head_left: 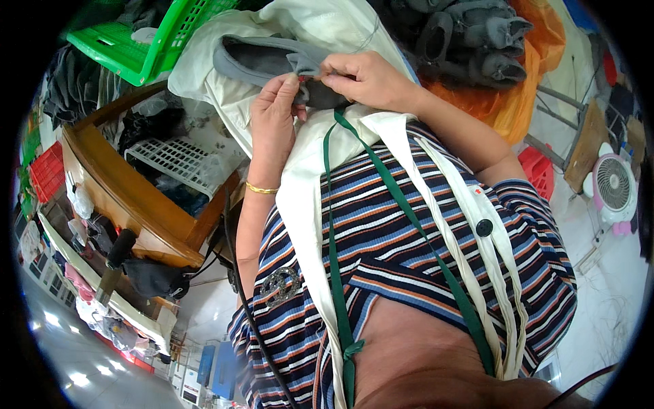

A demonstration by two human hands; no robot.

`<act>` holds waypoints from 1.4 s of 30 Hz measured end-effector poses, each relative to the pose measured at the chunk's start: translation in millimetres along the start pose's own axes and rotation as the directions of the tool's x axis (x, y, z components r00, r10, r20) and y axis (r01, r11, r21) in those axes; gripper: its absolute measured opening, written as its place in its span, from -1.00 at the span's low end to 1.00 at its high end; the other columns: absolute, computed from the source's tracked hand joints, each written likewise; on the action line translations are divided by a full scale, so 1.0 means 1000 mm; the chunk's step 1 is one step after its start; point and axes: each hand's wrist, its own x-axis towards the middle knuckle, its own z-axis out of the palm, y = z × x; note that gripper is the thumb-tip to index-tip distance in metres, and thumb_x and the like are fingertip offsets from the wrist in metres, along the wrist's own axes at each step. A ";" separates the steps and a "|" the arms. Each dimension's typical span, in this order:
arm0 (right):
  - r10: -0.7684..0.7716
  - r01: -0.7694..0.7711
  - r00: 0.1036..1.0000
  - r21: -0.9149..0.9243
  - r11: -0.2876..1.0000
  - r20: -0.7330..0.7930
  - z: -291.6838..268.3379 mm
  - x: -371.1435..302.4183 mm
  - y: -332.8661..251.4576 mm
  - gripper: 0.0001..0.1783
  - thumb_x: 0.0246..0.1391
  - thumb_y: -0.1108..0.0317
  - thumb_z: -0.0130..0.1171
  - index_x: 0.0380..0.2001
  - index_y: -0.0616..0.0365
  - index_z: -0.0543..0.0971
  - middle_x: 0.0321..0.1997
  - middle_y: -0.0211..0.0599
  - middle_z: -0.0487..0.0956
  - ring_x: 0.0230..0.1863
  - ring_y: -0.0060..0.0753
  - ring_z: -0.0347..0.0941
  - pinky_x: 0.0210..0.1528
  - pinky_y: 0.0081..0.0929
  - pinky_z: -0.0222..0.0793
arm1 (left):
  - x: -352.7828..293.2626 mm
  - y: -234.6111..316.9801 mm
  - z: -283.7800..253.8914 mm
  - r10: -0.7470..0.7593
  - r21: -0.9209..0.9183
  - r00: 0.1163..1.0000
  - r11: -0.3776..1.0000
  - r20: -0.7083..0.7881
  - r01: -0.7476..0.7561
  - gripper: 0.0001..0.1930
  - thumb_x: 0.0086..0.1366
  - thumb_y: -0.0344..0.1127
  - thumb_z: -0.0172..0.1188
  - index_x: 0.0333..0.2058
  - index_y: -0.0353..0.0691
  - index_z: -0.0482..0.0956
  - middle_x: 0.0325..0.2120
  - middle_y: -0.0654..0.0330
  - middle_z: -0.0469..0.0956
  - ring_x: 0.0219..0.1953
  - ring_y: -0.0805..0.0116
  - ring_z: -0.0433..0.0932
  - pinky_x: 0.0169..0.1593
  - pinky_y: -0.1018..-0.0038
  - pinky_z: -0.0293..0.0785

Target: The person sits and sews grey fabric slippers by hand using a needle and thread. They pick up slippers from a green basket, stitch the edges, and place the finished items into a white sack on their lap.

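Note:
A grey fabric shoe lies over white cloth on my lap, its dark opening toward the upper left. On its toe sits a grey bow. My left hand is closed on the toe end, thumb and finger pinching beside the bow, where a tiny red spot shows. My right hand is closed in a pinch at the bow's right side; what its fingertips hold is too small to make out. A thin dark thread curves above my right hand.
At the upper right, several grey shoes are heaped on an orange sack. A green crate stands at the upper left above an open wooden drawer holding a white basket. A fan stands far right.

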 end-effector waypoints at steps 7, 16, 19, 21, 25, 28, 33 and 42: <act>0.225 -0.263 0.959 0.249 0.932 0.171 -0.002 0.000 -0.004 -0.84 0.25 0.32 0.09 -0.21 0.17 0.54 -0.59 -0.51 0.43 -0.55 -0.73 0.32 -0.49 -0.64 0.24 | -0.006 -0.001 0.002 -0.052 -0.113 0.999 0.992 -0.005 0.051 -0.82 0.29 -0.39 0.27 -0.16 -0.30 0.62 -0.40 0.30 0.60 -0.52 0.62 0.43 -0.48 0.67 0.35; 0.346 -0.390 0.917 0.266 0.882 0.197 0.004 -0.002 -0.006 -0.82 0.30 0.26 0.08 -0.21 0.12 0.55 -0.58 -0.55 0.46 -0.56 -0.80 0.33 -0.51 -0.78 0.22 | -0.008 0.001 0.001 -0.101 -0.004 0.995 0.995 0.000 0.101 -0.82 0.29 -0.38 0.27 -0.17 -0.33 0.63 -0.43 0.29 0.59 -0.56 0.63 0.40 -0.49 0.68 0.33; 0.360 -0.407 0.913 0.341 0.847 0.193 0.008 -0.002 -0.002 -0.84 0.29 0.27 0.10 -0.24 0.13 0.55 -0.59 -0.56 0.45 -0.57 -0.79 0.32 -0.52 -0.77 0.23 | -0.009 -0.001 -0.001 -0.082 0.039 0.996 0.996 0.026 0.081 -0.81 0.29 -0.37 0.27 -0.18 -0.35 0.63 -0.43 0.29 0.59 -0.56 0.64 0.39 -0.49 0.69 0.31; 0.361 -0.396 0.918 0.371 0.840 0.163 0.010 -0.002 -0.001 -0.84 0.27 0.29 0.12 -0.25 0.15 0.56 -0.62 -0.56 0.43 -0.61 -0.77 0.28 -0.56 -0.71 0.20 | -0.009 0.002 0.000 -0.098 0.090 0.995 0.991 0.020 0.096 -0.80 0.29 -0.36 0.27 -0.17 -0.36 0.63 -0.43 0.30 0.59 -0.55 0.64 0.39 -0.50 0.68 0.31; 0.362 -0.403 0.915 0.351 0.845 0.178 0.011 -0.003 0.004 -0.81 0.26 0.26 0.13 -0.33 0.17 0.52 -0.62 -0.55 0.44 -0.61 -0.77 0.29 -0.56 -0.71 0.22 | -0.009 0.003 0.002 -0.095 0.133 0.995 0.987 0.037 0.090 -0.78 0.29 -0.35 0.28 -0.17 -0.37 0.62 -0.43 0.30 0.58 -0.54 0.64 0.39 -0.49 0.68 0.31; 0.350 -0.397 0.917 0.360 0.844 0.191 0.009 -0.003 0.002 -0.80 0.26 0.26 0.13 -0.35 0.18 0.51 -0.61 -0.54 0.44 -0.60 -0.77 0.29 -0.56 -0.71 0.21 | -0.010 0.000 0.003 -0.060 0.119 0.998 0.991 0.033 0.056 -0.78 0.29 -0.35 0.28 -0.17 -0.37 0.62 -0.43 0.30 0.58 -0.53 0.64 0.39 -0.48 0.68 0.31; 0.260 -0.306 0.950 0.363 0.880 0.172 0.007 -0.006 -0.004 -0.83 0.31 0.25 0.08 -0.26 0.12 0.51 -0.57 -0.58 0.43 -0.56 -0.80 0.29 -0.51 -0.75 0.22 | -0.012 0.002 0.007 -0.072 -0.025 0.997 0.997 -0.026 0.072 -0.80 0.28 -0.36 0.29 -0.19 -0.35 0.63 -0.43 0.30 0.59 -0.54 0.64 0.39 -0.48 0.68 0.32; 0.389 -0.440 0.897 0.338 0.832 0.210 -0.005 0.001 -0.013 -0.90 0.14 0.38 0.08 -0.43 0.15 0.45 -0.68 -0.48 0.43 -0.69 -0.68 0.33 -0.66 -0.61 0.20 | -0.006 0.005 0.010 -0.095 0.192 0.995 0.977 0.027 0.088 -0.88 0.29 -0.30 0.26 -0.31 -0.22 0.63 -0.47 0.32 0.60 -0.52 0.59 0.50 -0.47 0.61 0.46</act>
